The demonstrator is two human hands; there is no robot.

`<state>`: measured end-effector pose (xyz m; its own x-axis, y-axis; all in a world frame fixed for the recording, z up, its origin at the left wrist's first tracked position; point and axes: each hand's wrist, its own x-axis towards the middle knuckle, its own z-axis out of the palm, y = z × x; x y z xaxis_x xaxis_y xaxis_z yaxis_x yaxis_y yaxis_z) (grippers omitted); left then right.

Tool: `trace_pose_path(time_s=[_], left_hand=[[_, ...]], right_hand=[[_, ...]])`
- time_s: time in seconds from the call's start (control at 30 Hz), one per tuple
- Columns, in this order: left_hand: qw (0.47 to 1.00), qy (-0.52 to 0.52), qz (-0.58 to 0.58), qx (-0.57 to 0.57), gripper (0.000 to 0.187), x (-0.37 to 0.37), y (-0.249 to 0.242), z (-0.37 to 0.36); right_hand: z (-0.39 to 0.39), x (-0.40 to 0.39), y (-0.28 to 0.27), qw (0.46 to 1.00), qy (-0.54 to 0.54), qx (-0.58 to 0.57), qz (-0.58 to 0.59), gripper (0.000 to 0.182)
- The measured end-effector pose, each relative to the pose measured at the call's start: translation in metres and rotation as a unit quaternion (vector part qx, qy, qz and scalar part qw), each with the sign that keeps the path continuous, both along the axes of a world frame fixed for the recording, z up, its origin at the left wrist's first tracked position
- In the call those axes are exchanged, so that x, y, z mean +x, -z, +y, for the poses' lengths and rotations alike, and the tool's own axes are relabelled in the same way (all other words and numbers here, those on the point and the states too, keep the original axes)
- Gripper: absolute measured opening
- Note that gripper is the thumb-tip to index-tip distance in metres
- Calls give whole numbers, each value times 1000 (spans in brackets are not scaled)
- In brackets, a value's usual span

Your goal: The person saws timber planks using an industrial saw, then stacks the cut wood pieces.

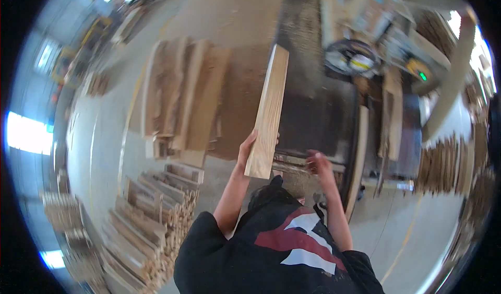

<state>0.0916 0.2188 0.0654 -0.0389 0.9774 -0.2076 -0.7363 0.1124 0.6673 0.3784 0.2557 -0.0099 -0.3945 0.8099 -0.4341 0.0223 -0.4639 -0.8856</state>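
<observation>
Left hand (247, 149) grasps a wooden board (269, 114) near its closer end; right hand (319, 164) is released, off to the side.

The left hand wraps the board from its left edge and underneath, with fingertips just showing at the far edge. The board stretches forward from that grip, away from the dark shirt (245, 257), its far end at the left border of the black machine table (326, 119). The right hand, blurred, has loosely bent fingers near the table's front edge; whether they touch it, I cannot tell.
</observation>
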Motion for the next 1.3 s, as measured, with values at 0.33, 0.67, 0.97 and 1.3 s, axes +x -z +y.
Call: trace_pose_path(time_s=[0.33,0.67,0.97,1.3], left_hand=[[923,-2,376,-80,73,188,62,7],[585,-29,804,103,47,261,113,16],[591,62,801,71,61,263,108,52],[601,33,796,58,60,274,112,59]], right_hand=[[-134,46,-57,994,13,-52,92,78],[-140,80,50,863,235,-312,321,41],[-115,63,43,926,307,-191,110,34],[-105,69,48,966,182,-183,-27,56]])
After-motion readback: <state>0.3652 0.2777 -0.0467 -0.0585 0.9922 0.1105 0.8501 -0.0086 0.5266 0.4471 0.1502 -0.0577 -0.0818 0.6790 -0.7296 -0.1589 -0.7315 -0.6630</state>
